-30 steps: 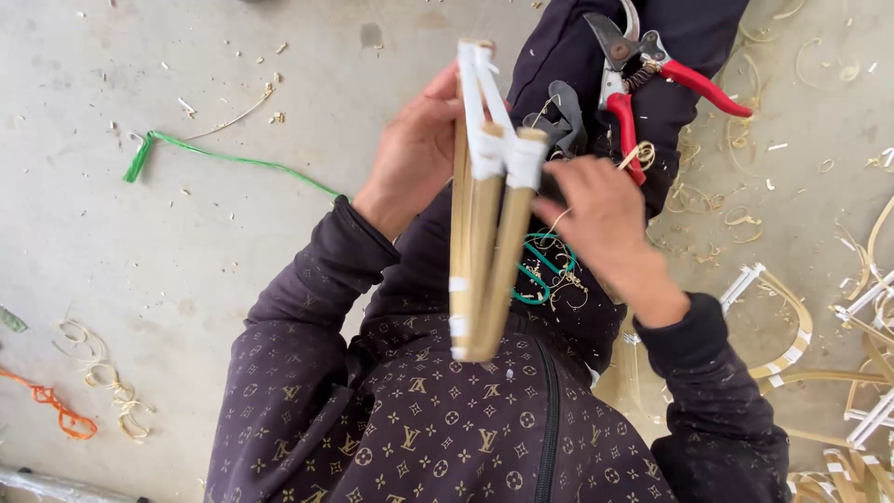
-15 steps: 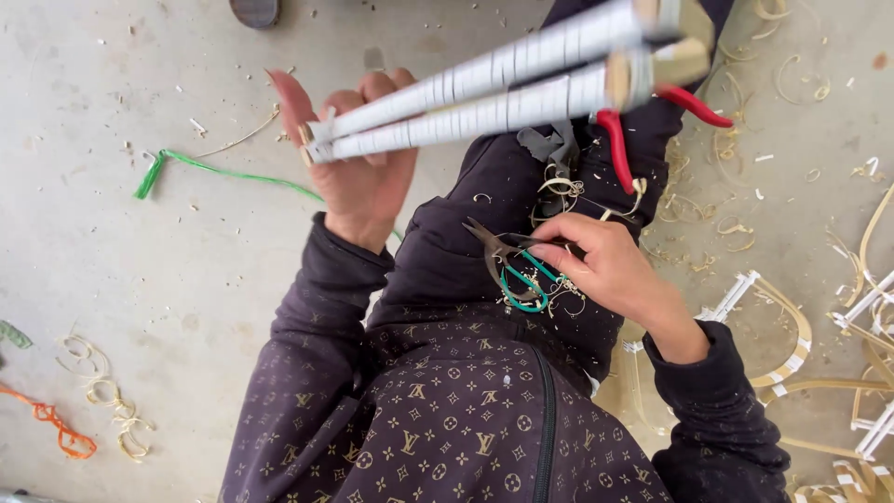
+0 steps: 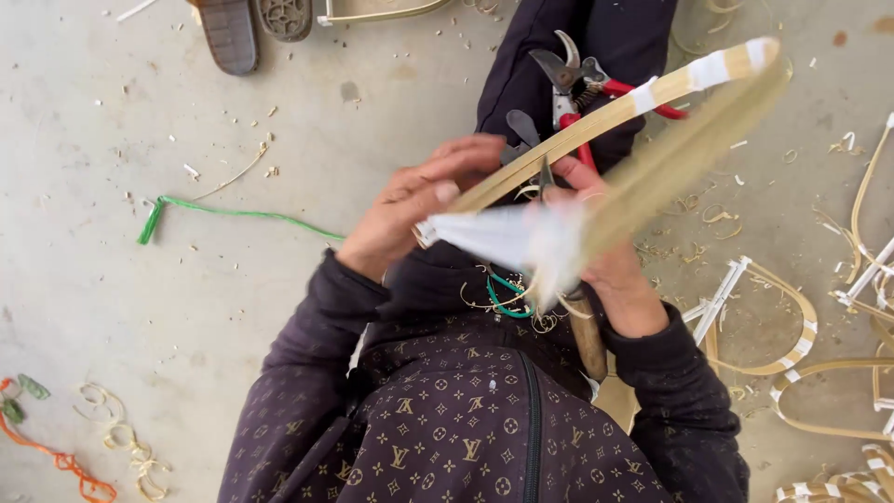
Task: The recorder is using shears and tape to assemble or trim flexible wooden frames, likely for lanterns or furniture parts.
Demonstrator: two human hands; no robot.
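1. Gripping a taped bamboo strip bundle at frame centre, the left hand curls its fingers around the white-wrapped end.
2. Right hand, partly hidden behind the bundle, pinches small scissors.
3. Red-handled pruning shears rest on the lap, upper centre.

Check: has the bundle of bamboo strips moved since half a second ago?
Yes. The bamboo strips dropped from above the red-handled pruners to across them, the taped end now at the left hand.

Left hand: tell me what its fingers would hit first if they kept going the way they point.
The left hand points its fingers right, along the bent bamboo strips. First in that line looks like the right hand gripping the same bundle, though depth is unclear.
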